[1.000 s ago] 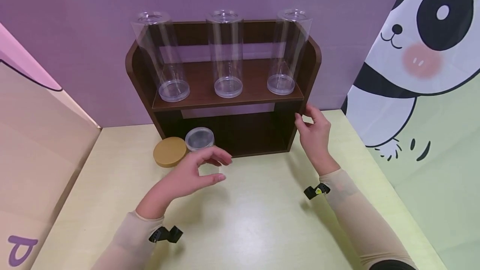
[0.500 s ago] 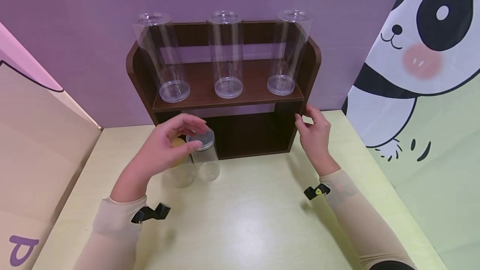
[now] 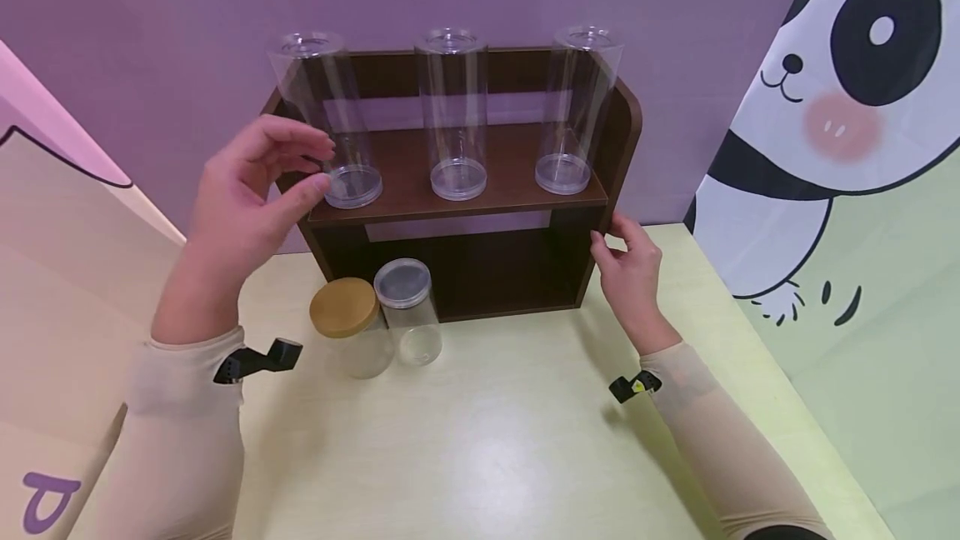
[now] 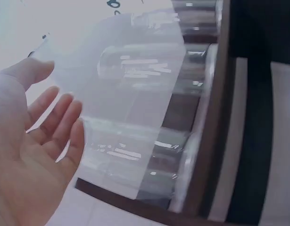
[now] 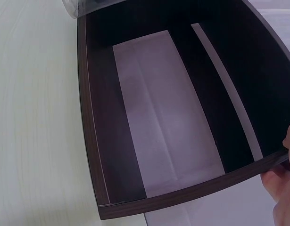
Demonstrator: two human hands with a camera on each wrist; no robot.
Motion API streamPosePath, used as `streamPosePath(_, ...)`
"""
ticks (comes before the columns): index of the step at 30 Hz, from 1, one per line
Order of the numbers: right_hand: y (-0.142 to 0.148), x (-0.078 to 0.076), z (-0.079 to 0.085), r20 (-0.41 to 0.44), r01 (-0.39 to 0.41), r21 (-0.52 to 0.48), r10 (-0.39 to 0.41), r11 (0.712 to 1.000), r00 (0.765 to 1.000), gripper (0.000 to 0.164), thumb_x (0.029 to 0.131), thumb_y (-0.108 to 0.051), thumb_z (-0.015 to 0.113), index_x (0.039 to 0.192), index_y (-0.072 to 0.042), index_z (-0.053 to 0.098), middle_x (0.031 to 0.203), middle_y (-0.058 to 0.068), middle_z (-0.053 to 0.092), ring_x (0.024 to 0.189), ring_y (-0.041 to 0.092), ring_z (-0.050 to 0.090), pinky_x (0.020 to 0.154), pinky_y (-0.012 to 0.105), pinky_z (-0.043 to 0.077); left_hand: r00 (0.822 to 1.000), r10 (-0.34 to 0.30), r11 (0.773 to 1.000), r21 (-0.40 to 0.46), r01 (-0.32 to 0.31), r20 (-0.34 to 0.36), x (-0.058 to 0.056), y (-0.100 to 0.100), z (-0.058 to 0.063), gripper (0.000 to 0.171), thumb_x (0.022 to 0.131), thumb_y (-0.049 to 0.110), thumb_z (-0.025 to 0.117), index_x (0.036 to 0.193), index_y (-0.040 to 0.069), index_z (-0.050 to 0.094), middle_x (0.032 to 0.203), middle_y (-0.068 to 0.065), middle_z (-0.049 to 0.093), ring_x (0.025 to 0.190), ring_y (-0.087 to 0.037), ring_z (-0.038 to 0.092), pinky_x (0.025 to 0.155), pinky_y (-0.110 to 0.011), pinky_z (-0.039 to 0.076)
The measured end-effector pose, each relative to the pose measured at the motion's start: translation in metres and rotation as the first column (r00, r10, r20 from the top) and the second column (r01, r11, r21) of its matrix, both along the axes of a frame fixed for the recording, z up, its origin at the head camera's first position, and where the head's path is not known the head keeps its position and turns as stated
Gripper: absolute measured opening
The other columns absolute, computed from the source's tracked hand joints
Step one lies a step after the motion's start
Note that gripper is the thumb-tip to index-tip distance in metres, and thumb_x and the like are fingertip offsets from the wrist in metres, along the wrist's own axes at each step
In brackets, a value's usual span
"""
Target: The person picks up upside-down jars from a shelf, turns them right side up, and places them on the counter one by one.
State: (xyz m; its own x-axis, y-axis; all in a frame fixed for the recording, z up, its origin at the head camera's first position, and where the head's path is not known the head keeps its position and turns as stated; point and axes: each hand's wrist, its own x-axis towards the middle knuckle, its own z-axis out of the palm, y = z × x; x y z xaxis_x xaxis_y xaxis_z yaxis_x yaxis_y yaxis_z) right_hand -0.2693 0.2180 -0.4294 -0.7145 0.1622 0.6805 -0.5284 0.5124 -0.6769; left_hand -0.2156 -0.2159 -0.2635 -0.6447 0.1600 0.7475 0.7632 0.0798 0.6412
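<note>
A dark brown two-tier shelf [image 3: 491, 269] stands on the table; three tall clear cylinders [image 3: 459, 123] stand in a row on its upper board. My left hand [image 3: 258, 182] is raised beside the left cylinder [image 3: 348, 140], thumb and fingers spread in a loose curve. In the left wrist view that hand [image 4: 45, 136] holds nothing and looks apart from the cylinders. My right hand [image 3: 632, 273] holds the shelf's right side panel, with thumb at the front edge and fingers partly hidden behind it. The right wrist view catches its fingers [image 5: 277, 181] on the panel's edge.
In front of the shelf's lower left corner stand a clear jar with a tan lid [image 3: 345, 307] and a slimmer clear jar with a grey lid [image 3: 405, 283]. A purple cloth [image 3: 187, 7] hangs behind; a panda-printed cloth [image 3: 847, 232] is at the right.
My left hand has risen up and left, from in front of the two lidded jars to the left cylinder, uncovering the jars. The right hand stays on the side panel.
</note>
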Motion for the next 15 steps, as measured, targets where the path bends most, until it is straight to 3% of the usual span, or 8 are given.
streamPosePath(4, 0.0, 0.0, -0.001, -0.006, -0.002, 0.013, 0.002, 1.0, 1.0, 0.025, 0.103, 0.0, 0.074, 0.128, 0.006, 0.075, 0.119, 0.024, 0.076, 0.107, 0.036, 0.074, 0.081, 0.005, 0.054, 0.986, 0.163, 0.986, 0.041, -0.161, -0.044, -0.009, -0.006, 0.021, 0.034, 0.093, -0.005, 0.076, 0.127, -0.007, 0.07, 0.122, -0.005, 0.067, 0.111, -0.023, 0.066, 0.099, -0.027, 0.052)
streamPosePath(9, 0.0, 0.0, -0.002, 0.008, -0.005, 0.015, 0.005, 1.0, 1.0, 0.026, 0.103, 0.0, 0.074, 0.129, 0.005, 0.074, 0.12, 0.022, 0.076, 0.109, 0.035, 0.074, 0.081, 0.005, 0.054, 0.929, 0.371, 0.929, 0.003, -0.371, 0.016, -0.018, -0.007, 0.044, 0.047, 0.094, 0.006, 0.077, 0.139, 0.008, 0.065, 0.135, 0.001, 0.059, 0.123, -0.016, 0.061, 0.106, -0.026, 0.051)
streamPosePath(13, 0.001, 0.0, -0.001, 0.01, 0.002, 0.014, -0.002, 1.0, 1.0, 0.025, 0.103, 0.0, 0.075, 0.128, 0.005, 0.074, 0.12, 0.021, 0.076, 0.11, 0.034, 0.074, 0.081, 0.005, 0.054, 0.892, 0.441, 0.895, -0.114, -0.43, 0.101, -0.028, -0.005, 0.054, 0.065, 0.096, 0.016, 0.081, 0.154, 0.015, 0.053, 0.152, 0.002, 0.048, 0.138, -0.015, 0.054, 0.117, -0.027, 0.046)
streamPosePath(15, 0.001, -0.001, -0.001, 0.012, 0.0, 0.013, 0.0, 1.0, 1.0, 0.025, 0.103, 0.0, 0.074, 0.128, 0.004, 0.074, 0.121, 0.021, 0.076, 0.11, 0.033, 0.074, 0.081, 0.005, 0.054, 0.884, 0.446, 0.892, -0.156, -0.425, 0.138, -0.034, -0.005, 0.057, 0.071, 0.096, 0.018, 0.081, 0.159, 0.017, 0.048, 0.16, -0.001, 0.043, 0.143, -0.016, 0.051, 0.122, -0.028, 0.043)
